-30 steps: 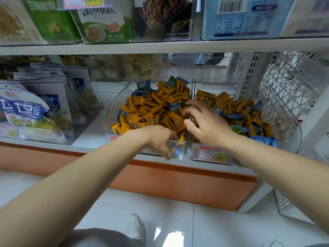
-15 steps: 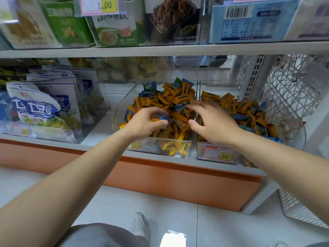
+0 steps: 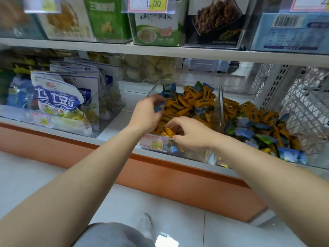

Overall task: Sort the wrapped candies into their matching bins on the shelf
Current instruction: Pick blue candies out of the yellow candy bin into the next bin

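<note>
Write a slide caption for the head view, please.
Left hand pinches a blue candy; right hand reaches into the same bin.

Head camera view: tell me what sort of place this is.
Probably a small shop's snack aisle: white metal shelves hold clear plastic bins of orange-wrapped candies, red-and-yellow price tags reading 1.00, and blue-and-white snack bags.

Two clear bins are seen side by side on the shelf (image 3: 114,122). The left bin (image 3: 154,87) is filled mostly with orange candies (image 3: 192,102); a mix of orange and blue ones is heaped in the right bin (image 3: 236,97). A blue candy (image 3: 159,107) is pinched in the left hand (image 3: 147,114) over the left bin. The right hand (image 3: 192,134) is curled over the candies near that bin's front, above a price label (image 3: 151,142). Snack bags (image 3: 57,102) are stacked to the left.
</note>
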`<state>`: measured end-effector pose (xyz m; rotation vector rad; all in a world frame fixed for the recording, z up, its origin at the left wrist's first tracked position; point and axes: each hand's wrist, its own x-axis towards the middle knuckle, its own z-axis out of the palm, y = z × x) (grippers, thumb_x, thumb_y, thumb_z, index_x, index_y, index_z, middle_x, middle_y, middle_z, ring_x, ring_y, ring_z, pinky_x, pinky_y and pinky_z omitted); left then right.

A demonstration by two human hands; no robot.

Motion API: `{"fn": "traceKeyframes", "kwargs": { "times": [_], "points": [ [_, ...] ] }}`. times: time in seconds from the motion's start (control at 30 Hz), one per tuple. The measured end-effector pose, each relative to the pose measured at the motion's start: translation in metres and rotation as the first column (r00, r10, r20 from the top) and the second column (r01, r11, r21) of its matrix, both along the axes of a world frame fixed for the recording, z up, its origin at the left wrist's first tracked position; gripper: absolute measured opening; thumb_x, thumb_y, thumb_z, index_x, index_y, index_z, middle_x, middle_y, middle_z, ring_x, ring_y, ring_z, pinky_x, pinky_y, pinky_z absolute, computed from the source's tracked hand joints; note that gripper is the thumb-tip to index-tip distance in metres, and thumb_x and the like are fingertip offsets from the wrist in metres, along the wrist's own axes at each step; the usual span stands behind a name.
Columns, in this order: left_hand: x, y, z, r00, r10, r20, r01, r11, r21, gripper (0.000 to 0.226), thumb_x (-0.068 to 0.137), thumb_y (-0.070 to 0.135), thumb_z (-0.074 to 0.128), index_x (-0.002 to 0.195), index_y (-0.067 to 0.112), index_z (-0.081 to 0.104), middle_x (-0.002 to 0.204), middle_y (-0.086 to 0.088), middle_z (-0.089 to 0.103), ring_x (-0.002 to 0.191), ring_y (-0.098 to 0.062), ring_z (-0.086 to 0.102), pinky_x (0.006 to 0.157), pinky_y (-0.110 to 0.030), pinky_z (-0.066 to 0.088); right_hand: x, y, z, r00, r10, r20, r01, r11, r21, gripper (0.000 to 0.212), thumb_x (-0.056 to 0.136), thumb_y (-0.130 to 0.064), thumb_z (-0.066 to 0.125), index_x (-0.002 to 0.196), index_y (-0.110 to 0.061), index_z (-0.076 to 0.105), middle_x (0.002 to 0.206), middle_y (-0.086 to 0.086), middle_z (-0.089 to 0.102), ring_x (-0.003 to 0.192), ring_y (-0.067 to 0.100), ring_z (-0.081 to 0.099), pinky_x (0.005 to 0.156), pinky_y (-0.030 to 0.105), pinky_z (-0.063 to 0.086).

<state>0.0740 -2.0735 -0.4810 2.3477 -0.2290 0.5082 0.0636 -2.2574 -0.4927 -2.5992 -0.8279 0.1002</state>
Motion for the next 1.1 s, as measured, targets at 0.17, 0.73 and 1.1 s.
{"fn": "traceKeyframes", "kwargs": {
  "times": [0.17, 0.73, 1.1],
  "points": [
    [-0.002, 0.014, -0.002, 0.999, -0.031, 0.023, 0.029, 0.997, 0.065, 0.034, 0.090, 0.022, 0.069, 0.123, 0.028, 0.065, 0.117, 0.007, 0.069, 0.096, -0.007, 0.059, 0.084, -0.023, 0.045, 0.012, -0.005, -0.011, 0.998, -0.060, -0.001, 0.060, 0.995, -0.082, 0.054, 0.090, -0.065, 0.048, 0.133, -0.032, 0.052, 0.124, -0.004, 0.061, 0.106, 0.015, 0.057, 0.085, 0.033, 0.049],
    [-0.028, 0.065, 0.006, 1.000, -0.015, -0.004, 0.014, 0.991, -0.137, 0.018, 0.089, 0.012, 0.062, 0.098, 0.028, 0.065, 0.094, 0.013, 0.063, 0.083, -0.009, 0.064, 0.075, -0.032, 0.053, 0.014, 0.023, 0.008, 0.979, 0.202, -0.012, -0.198, 0.944, -0.265, 0.043, 0.101, -0.050, 0.042, 0.142, -0.040, 0.050, 0.155, -0.007, 0.037, 0.141, 0.016, 0.035, 0.115, 0.041, 0.032],
    [-0.037, 0.071, -0.009, 0.994, -0.078, -0.078, 0.075, 0.996, -0.041, 0.023, 0.081, 0.028, 0.080, 0.090, 0.027, 0.059, 0.088, 0.006, 0.066, 0.081, -0.015, 0.064, 0.072, -0.037, 0.056, 0.020, -0.013, 0.034, 0.957, 0.115, 0.267, 0.103, 0.724, -0.682, 0.049, 0.092, -0.068, 0.035, 0.111, -0.039, 0.069, 0.116, -0.007, 0.059, 0.105, 0.019, 0.053, 0.072, 0.033, 0.047]
  ]
}}
